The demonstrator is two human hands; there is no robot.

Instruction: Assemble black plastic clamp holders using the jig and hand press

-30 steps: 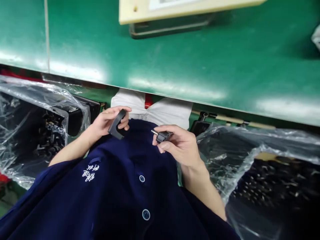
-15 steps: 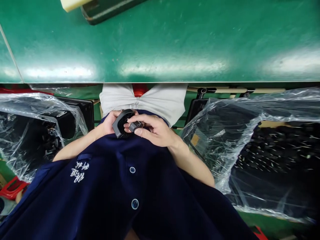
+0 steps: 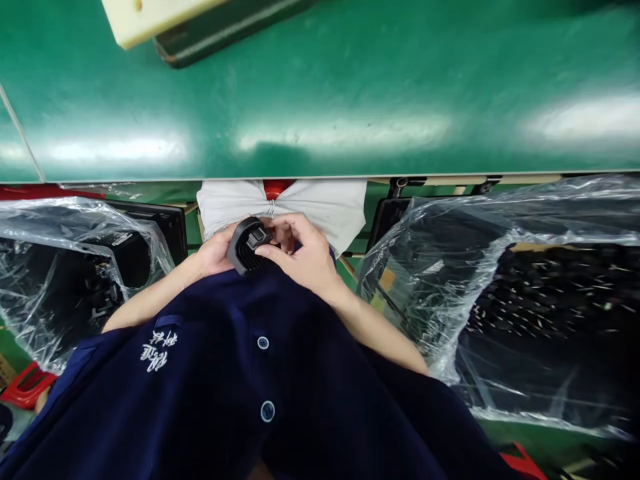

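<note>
Close to my waist, my left hand (image 3: 219,250) grips a curved black plastic part (image 3: 242,248) with ribs on its inner side. My right hand (image 3: 306,252) pinches a small black block-shaped piece (image 3: 259,236) between thumb and fingers. That small piece sits against the inner side of the curved part, near its upper end. Whether the two are joined I cannot tell. Some fingertips of both hands are hidden behind the parts.
Ahead lies a green table (image 3: 350,87), bearing a cream block (image 3: 165,17) and a dark object (image 3: 225,30). A plastic-lined bin (image 3: 490,267) at right holds many small black parts. Another lined bin (image 3: 113,267) with black parts stands at left.
My right hand has shifted left and slightly up, bringing the small black piece against the curved part's inner side. The left hand keeps its hold. The view has tilted slightly.
</note>
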